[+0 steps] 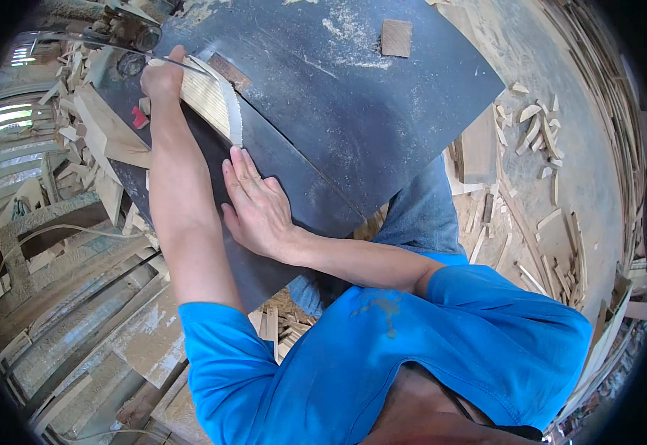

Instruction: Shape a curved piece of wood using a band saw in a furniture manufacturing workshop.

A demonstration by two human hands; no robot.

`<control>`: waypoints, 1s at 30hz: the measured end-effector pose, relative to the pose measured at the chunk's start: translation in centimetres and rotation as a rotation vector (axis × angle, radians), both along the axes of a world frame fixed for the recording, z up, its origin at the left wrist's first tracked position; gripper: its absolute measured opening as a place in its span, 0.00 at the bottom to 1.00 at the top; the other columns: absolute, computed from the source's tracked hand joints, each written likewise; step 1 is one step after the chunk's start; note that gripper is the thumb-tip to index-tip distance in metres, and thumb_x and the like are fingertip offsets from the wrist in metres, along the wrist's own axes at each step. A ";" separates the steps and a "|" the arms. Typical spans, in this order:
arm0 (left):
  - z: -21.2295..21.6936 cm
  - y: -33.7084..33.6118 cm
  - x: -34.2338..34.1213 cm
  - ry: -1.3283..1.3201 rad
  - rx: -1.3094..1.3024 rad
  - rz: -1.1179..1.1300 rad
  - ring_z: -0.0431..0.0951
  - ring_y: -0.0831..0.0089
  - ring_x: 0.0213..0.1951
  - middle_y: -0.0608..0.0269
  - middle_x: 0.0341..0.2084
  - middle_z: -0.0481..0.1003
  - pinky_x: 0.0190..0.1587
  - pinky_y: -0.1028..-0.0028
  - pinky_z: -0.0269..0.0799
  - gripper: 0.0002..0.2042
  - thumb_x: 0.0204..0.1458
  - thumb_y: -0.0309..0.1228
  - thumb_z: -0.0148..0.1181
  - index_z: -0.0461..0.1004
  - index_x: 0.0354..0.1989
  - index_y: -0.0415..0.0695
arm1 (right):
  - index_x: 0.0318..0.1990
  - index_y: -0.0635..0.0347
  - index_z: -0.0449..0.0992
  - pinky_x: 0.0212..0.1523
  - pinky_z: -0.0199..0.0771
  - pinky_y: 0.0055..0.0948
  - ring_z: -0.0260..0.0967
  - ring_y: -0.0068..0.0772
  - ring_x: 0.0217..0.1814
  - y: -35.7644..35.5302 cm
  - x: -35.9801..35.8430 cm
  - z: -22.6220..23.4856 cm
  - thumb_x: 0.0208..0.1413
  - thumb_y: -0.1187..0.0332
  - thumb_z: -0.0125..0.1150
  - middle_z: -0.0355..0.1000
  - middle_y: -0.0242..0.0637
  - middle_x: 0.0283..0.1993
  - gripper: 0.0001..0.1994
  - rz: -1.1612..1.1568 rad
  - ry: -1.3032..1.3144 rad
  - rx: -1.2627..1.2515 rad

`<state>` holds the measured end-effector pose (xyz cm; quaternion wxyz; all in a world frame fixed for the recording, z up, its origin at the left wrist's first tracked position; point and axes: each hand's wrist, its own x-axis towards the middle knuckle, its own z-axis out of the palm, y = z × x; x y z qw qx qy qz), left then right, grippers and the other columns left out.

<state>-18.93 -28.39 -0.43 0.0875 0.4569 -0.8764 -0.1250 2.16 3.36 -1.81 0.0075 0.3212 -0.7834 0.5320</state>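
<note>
A pale wooden board (206, 104) with a curved right edge lies on a dark machine table (412, 126). At its far left end my left hand (163, 77) is closed around the wood, some fingers hidden. My right hand (263, 211) lies low over the table with fingers stretched out, its fingertips touching the board's near end. A thin metal saw blade (183, 64) runs in from the upper left and reaches the board near its far end, close to my left hand. Against the board's far right side sits a small brown wood block (229, 72).
Another square wood block (396, 38) rests on the table's far part, near sawdust. A straight slot (305, 157) crosses the tabletop. Wood offcuts (538, 130) litter the floor at right; more scraps (79, 141) pile up at left. A red object (140, 117) sits by the table's left edge.
</note>
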 end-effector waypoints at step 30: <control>3.5 24.7 29.0 0.248 -0.095 -0.516 0.78 0.45 0.45 0.49 0.39 0.76 0.48 0.54 0.75 0.19 0.50 0.34 0.76 0.78 0.47 0.41 | 0.55 0.58 0.77 0.46 0.74 0.47 0.78 0.48 0.46 15.8 -11.4 -0.2 0.60 0.72 0.66 0.78 0.43 0.49 0.15 -0.457 0.169 -0.015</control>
